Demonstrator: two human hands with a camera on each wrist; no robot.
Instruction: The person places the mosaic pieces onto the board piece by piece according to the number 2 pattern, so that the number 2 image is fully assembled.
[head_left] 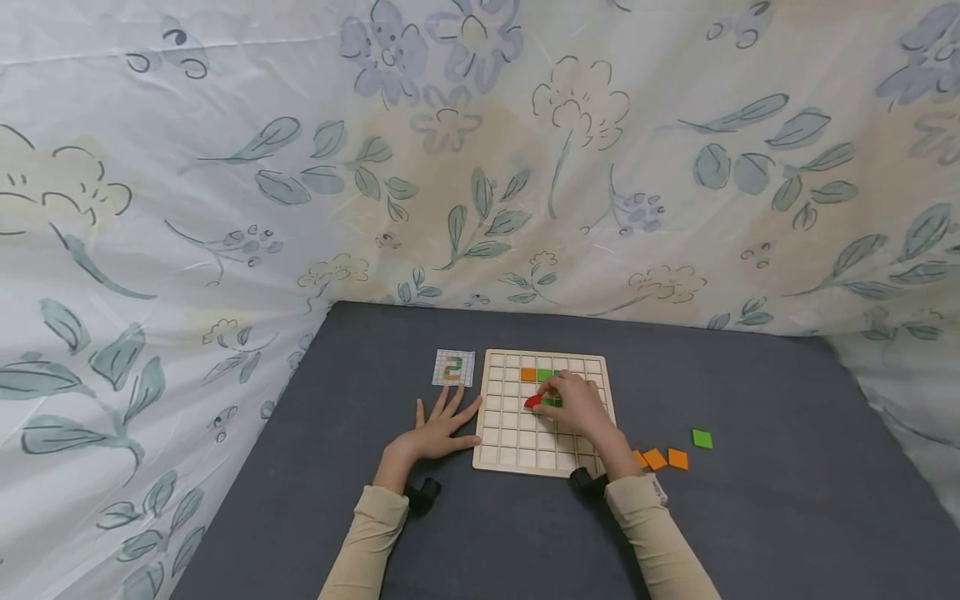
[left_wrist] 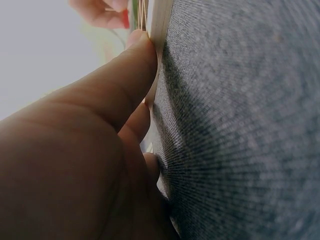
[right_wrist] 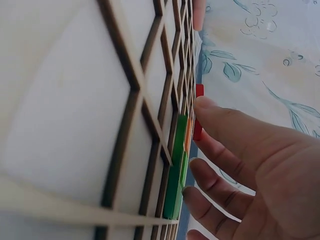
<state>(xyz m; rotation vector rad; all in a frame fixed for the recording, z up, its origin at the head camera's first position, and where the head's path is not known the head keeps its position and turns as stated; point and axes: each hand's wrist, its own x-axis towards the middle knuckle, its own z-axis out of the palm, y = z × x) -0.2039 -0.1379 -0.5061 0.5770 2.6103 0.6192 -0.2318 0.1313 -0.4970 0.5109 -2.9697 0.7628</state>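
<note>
My right hand [head_left: 577, 404] pinches a red square tile [head_left: 532, 401] between thumb and fingers, tilted just above a wooden grid board [head_left: 480, 463]. In the right wrist view the red tile [right_wrist: 199, 131] stands on edge under the thumb, close over the grid. Green tiles [head_left: 552, 401] lie in cells beneath that hand, partly hidden by its fingers. Farther up the board are an orange tile [head_left: 528, 375] and a green tile [head_left: 544, 375]. My left hand [head_left: 433, 435] lies with fingers spread on the table, thumb against the board's left edge, as the left wrist view confirms.
A small printed pattern card [head_left: 453, 367] lies left of the board, beyond the left fingertips. To the right of the board are several loose orange tiles [head_left: 678, 459] and a green tile [head_left: 702, 438] on the dark tabletop [head_left: 780, 500]. Floral curtains [head_left: 480, 167] hang behind.
</note>
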